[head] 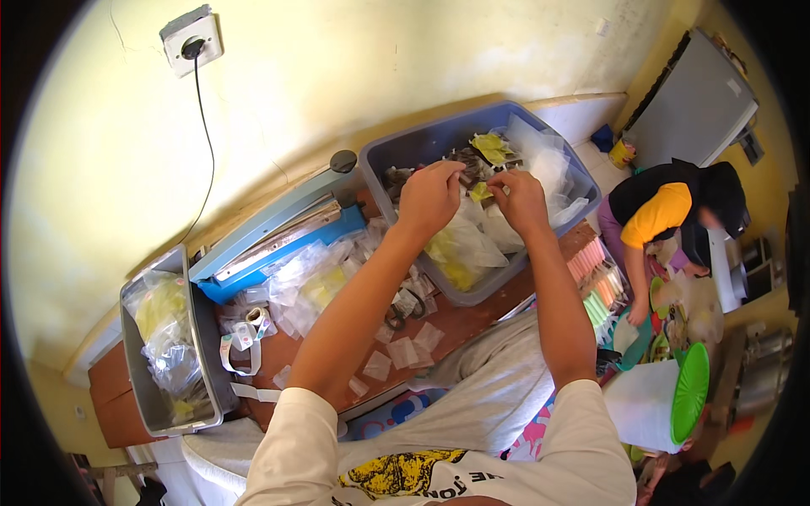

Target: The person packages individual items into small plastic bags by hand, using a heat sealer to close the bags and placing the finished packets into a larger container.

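Both of my hands are raised over a blue-grey plastic bin [468, 298]. My left hand [431, 195] has its thumb and index finger brought together above the bin's middle. Close by on the right, my right hand [523, 197] has its fingertips pinched beside a small yellow packet [481, 191]. Whether a thin clear bag is between the fingers of either hand is too fine to tell. Inside the bin lie small packets with dark contents [467, 155], a yellow packet [492, 148] and loose clear plastic bags [538, 152].
A blue impulse sealer [285, 259] lies on the brown table [459, 322], near black-handled scissors [405, 308], a label roll [256, 316] and plastic squares [400, 351]. At left stands a grey bin [218, 379] of bags. A person [658, 199] works at right near a green-lidded bucket [639, 398].
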Demonstrator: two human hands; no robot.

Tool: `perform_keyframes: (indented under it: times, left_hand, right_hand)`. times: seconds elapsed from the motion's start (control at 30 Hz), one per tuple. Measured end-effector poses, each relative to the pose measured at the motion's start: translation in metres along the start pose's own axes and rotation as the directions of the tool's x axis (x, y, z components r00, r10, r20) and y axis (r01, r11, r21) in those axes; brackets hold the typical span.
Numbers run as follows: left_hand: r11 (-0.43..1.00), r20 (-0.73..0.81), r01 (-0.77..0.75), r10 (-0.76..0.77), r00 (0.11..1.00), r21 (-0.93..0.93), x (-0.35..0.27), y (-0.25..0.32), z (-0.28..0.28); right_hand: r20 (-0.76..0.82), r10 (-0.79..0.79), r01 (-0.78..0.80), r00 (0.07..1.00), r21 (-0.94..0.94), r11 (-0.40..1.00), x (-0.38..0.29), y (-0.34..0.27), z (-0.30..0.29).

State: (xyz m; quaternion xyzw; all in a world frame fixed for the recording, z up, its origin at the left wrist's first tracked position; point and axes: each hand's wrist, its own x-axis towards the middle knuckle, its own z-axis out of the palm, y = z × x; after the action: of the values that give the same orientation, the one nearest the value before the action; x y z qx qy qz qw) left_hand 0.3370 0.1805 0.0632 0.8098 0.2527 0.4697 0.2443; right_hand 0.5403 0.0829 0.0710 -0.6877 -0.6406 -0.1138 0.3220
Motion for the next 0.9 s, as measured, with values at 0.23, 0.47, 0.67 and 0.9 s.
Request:
perform_keyframes:
  times: [0.23,0.47,0.67,0.9]
  left_hand:
    - [0.998,-0.153,0.004,0.005,0.988,0.062,-0.035,0.02,-0.078]
    - [0.985,-0.234,0.047,-0.007,0.972,0.168,-0.103,0.013,-0.167]
    - [0.925,-0.198,0.181,-0.119,0.973,0.334,-0.172,-0.003,-0.203]
    - [0.928,-0.189,0.299,-0.259,0.947,0.224,-0.226,-0.022,-0.202]
  right_hand:
    - [-0.172,-0.042,0.074,0.984,0.185,0.98,0.008,-0.087,-0.004]
    - [-0.22,-0.14,0.212,0.965,0.349,0.913,-0.005,-0.182,0.002]
    - [-0.089,-0.141,0.166,0.986,0.451,0.877,-0.053,-0.234,0.046]
    - [0.005,-0.153,0.131,0.988,0.486,0.864,-0.094,-0.258,0.089]
